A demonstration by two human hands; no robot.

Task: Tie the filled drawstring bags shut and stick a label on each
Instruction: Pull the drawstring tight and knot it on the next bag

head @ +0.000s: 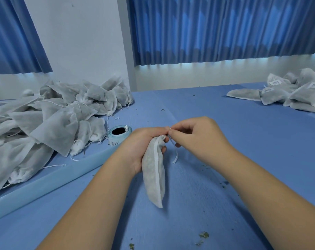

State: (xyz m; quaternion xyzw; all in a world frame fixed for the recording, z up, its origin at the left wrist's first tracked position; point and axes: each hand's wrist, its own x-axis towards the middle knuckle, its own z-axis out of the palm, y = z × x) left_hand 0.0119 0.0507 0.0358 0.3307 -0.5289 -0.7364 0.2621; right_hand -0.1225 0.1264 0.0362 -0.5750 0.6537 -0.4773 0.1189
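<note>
A filled white drawstring bag (154, 175) hangs over the blue table, its neck gathered at the top. My left hand (140, 147) grips the bag just below the neck. My right hand (194, 136) pinches the white drawstring (175, 156) right at the neck, and the string's loose end dangles below my fingers. A roll of pale blue label tape (118, 135) stands on the table just left of my left hand.
A big heap of unlabelled filled bags (50, 120) covers the left side of the table. A smaller pile of bags with white labels (286, 92) lies at the far right. A pale blue foam strip (50, 183) runs diagonally at left. Herb crumbs (203, 235) dot the blue table (243, 141).
</note>
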